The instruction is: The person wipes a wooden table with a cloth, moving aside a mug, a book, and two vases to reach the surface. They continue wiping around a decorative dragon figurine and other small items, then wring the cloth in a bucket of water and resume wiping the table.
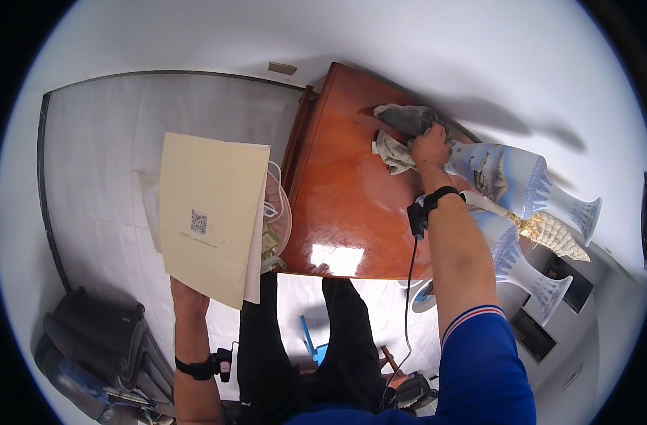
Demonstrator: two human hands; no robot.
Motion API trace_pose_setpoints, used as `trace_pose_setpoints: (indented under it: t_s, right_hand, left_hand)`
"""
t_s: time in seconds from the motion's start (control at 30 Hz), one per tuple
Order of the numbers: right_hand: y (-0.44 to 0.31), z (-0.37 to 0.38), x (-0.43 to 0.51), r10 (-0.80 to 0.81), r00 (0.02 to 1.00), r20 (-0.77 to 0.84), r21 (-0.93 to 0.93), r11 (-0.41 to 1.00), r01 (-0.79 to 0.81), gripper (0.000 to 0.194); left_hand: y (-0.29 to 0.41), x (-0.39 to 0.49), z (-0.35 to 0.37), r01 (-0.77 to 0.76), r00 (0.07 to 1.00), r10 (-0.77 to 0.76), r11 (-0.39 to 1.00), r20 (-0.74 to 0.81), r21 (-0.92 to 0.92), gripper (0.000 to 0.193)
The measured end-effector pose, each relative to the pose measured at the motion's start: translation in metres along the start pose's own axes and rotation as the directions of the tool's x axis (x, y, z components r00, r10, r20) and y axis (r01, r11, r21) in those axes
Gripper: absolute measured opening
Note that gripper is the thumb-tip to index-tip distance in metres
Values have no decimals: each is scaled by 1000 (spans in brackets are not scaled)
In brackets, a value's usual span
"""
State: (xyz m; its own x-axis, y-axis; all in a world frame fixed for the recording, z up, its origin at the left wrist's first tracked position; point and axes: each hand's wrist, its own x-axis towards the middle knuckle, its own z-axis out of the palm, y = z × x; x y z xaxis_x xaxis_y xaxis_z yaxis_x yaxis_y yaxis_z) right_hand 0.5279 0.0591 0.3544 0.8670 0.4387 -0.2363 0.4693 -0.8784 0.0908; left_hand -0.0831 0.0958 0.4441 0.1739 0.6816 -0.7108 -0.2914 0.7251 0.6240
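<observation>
My left hand (189, 296) supports a cream paper folder (212, 191) bearing a printed code and writing; the folder hides its fingers. Under the folder's right side shows a round pink container (282, 212) with a coiled white cable (270, 210) and a green packet (269, 241). On the glossy reddish-brown wooden cabinet top (345, 186), my right hand (430, 147) grips a crumpled grey cloth (395, 151). Close beside that hand stands a blue-and-white porcelain vase (507, 172) with a painted scene.
A second vase (520, 265) and a cream-and-gold ornament (554, 231) stand nearer me at the right. The wall (461, 42) runs behind the cabinet. A black cable (408, 308) hangs from my right wrist device. A black leather chair (95, 340) is at the lower left.
</observation>
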Motion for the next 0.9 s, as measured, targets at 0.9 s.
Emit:
trace_pose_setpoints:
  t_s: [0.9]
  right_hand:
    - [10,17,-277,-472,866,167,254,869,425,59]
  left_hand:
    - [1,-17,0,-22,997,18,998,69,67,58]
